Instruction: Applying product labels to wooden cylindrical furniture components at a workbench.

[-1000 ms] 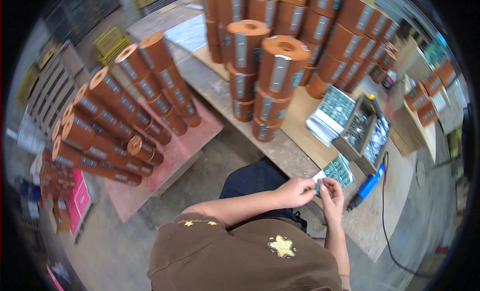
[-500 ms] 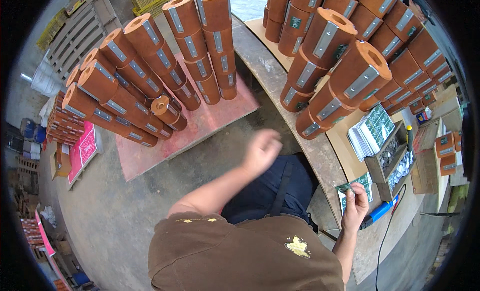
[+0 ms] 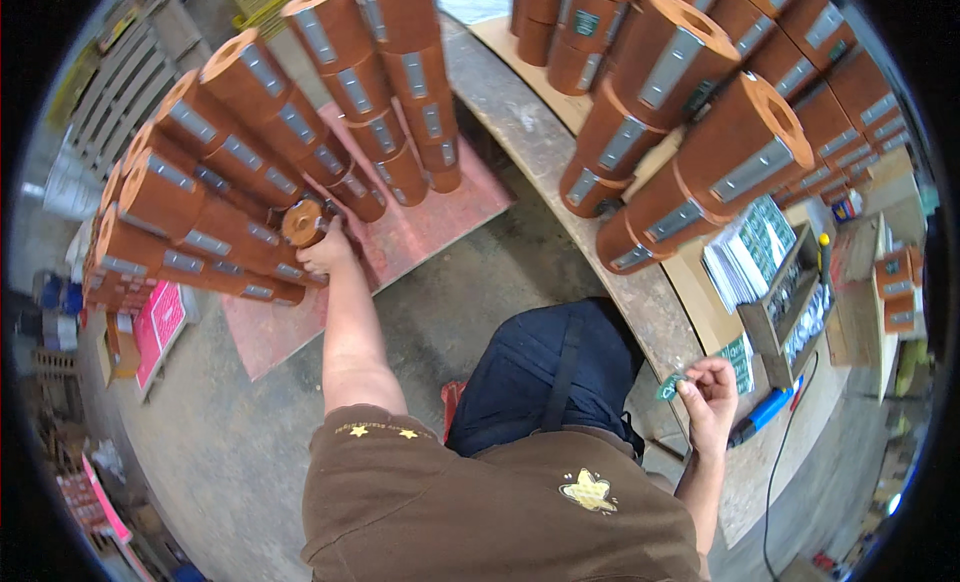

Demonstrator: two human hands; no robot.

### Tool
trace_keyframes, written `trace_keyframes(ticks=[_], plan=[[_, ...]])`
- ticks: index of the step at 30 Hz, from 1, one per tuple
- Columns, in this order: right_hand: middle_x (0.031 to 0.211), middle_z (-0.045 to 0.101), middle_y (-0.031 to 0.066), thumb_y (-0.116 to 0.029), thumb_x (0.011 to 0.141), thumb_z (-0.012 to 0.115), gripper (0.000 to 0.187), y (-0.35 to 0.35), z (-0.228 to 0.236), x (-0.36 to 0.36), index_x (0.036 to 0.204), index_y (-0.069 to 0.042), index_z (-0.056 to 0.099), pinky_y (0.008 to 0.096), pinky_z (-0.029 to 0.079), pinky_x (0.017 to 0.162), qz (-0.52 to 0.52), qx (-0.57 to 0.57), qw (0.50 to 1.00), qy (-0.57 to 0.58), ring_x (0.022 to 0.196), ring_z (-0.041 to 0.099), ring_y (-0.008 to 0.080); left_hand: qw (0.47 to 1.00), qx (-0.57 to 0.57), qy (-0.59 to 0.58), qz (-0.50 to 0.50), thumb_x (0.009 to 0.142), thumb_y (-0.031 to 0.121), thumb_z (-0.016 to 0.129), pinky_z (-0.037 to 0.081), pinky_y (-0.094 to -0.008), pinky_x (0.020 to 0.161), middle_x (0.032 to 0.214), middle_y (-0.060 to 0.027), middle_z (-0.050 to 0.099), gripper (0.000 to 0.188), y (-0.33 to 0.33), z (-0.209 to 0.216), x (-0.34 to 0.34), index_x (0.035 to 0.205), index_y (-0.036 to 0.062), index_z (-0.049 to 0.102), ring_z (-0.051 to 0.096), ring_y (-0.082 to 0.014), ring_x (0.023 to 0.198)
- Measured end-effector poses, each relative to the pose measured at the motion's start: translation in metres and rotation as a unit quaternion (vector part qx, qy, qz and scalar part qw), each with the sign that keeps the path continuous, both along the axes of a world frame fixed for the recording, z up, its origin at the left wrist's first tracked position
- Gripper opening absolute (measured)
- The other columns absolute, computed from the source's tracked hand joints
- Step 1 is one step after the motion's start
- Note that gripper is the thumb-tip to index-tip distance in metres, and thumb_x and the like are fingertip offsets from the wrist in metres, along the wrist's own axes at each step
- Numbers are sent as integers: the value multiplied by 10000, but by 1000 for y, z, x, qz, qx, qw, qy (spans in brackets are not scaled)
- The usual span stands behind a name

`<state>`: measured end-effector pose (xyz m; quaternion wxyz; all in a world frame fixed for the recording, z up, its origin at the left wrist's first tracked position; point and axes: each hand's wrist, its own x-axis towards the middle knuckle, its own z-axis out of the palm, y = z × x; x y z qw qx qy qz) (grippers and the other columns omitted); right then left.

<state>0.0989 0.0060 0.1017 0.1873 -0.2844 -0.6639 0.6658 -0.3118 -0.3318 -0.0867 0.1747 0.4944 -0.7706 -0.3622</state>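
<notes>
My left hand point(image 3: 326, 250) reaches out to the left, its fingers wrapped round a short reddish-brown cylinder point(image 3: 302, 223) with a hole in its top. That cylinder stands among taller stacks of the same kind point(image 3: 290, 122), each piece bearing a metal strip down its side. Over the bench edge at the right, my right hand point(image 3: 710, 407) pinches a small green sticker point(image 3: 668, 386) between thumb and finger. Behind it on the bench lies a green and white sticker sheet point(image 3: 739, 364), partly covered by the hand.
The left stacks stand on a pinkish-red board point(image 3: 470, 202). More stacks point(image 3: 640, 112) line the curved bench point(image 3: 560, 162). On its right are a pile of sticker sheets point(image 3: 745, 252), a wooden box of small metal parts point(image 3: 768, 327) and a blue tool point(image 3: 765, 414) with a cord.
My left hand has moved from over my lap to the short cylinder and taken hold of it. The green sticker in my right hand now shows apart from the sheet.
</notes>
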Motion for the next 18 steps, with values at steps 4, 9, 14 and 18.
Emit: trace_keyframes(ticks=[4, 9, 14, 18], plan=[[851, 515, 12, 16, 736, 643, 221, 0, 0, 4, 892, -39, 497, 217, 436, 721, -11, 20, 999, -26, 803, 514, 84, 998, -45, -41, 27, 408, 610, 753, 455, -435, 821, 1124, -268, 408, 1070, 6, -4, -11, 1121, -51, 307, 488, -376, 1019], [803, 527, 1, -21, 792, 605, 91, 8, -8, 9, 845, -33, 531, 227, 452, 689, -9, -40, 999, 10, 765, 512, 67, 999, 35, -38, -15, 421, 513, 805, 473, -409, 836, 1184, -301, 372, 1132, 24, 38, 18, 1161, -137, 248, 494, -398, 1027], [803, 531, 0, -23, 812, 586, 75, 9, -34, 25, 851, -25, 522, 208, 433, 665, -25, -12, 997, 78, 761, 507, 52, 991, 83, 24, -103, 367, 466, 831, 484, -438, 797, 1101, -277, 456, 1050, 81, 31, 35, 1094, -102, 328, 524, -351, 1005], [767, 513, -10, -56, 807, 604, 93, 7, -39, 45, 833, -34, 518, 210, 424, 635, -56, 17, 993, 98, 720, 485, 47, 949, 174, 40, -261, 386, 468, 822, 476, -441, 806, 1108, -258, 460, 1017, 193, 50, 87, 1101, -72, 341, 519, -345, 1010]])
